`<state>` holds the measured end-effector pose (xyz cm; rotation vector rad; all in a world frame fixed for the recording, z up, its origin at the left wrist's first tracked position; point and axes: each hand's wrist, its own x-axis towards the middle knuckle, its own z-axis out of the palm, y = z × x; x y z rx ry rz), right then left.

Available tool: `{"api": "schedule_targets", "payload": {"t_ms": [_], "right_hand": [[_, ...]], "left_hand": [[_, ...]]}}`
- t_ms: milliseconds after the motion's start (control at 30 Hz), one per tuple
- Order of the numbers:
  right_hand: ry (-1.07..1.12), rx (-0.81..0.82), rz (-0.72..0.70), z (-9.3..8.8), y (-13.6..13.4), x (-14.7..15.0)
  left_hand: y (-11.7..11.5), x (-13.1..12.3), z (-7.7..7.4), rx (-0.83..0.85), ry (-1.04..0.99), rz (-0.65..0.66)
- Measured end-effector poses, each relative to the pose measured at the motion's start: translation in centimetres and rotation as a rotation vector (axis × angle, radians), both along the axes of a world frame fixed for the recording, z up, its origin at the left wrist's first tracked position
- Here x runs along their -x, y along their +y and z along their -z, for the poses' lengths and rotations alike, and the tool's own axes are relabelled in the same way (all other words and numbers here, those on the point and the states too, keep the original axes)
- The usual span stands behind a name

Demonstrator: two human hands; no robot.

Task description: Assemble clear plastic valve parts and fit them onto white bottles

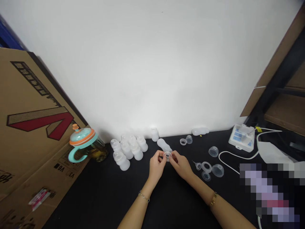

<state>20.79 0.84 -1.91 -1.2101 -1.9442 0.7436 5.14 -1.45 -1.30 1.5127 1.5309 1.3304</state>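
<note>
Near the middle of the black table, my left hand (157, 163) and my right hand (180, 163) pinch a clear bottle collar ring (167, 155) from both sides. Whether a nipple sits inside the ring is too small to tell. Just behind the fingers a white baby bottle body (163, 144) lies on its side. To the right of my right hand are a clear nipple (198, 165), a loose collar ring (206, 167), a clear disc (206, 176) and a dome cap (217, 170). Several assembled white baby bottles (126, 149) stand grouped on the left.
Against the wall are a single bottle (154, 134) and a lying bottle body (200, 131). A small ring (183, 142) and caps (213, 151) lie right of centre. A drink pitcher (88, 143) and cardboard box (35, 127) border the left; a power strip (241, 138) trails white cable.
</note>
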Motion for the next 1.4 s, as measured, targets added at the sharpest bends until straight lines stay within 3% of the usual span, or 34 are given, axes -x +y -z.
{"api": "schedule_targets", "payload": {"t_ms": [467,900,1400], "right_hand": [[-0.005,-0.008,-0.01,-0.07,-0.01,-0.1],[-0.026,-0.006,-0.003,-0.27,-0.04,0.03],[-0.047,-0.025,-0.008,-0.02,0.0,-0.07]], "left_hand": [[0.03,0.02,-0.01,0.002,0.017,-0.012],[-0.13,-0.34,-0.17,0.019,-0.231,0.112],[0.19,-0.31,-0.1,0.024,-0.312,0.089]]}}
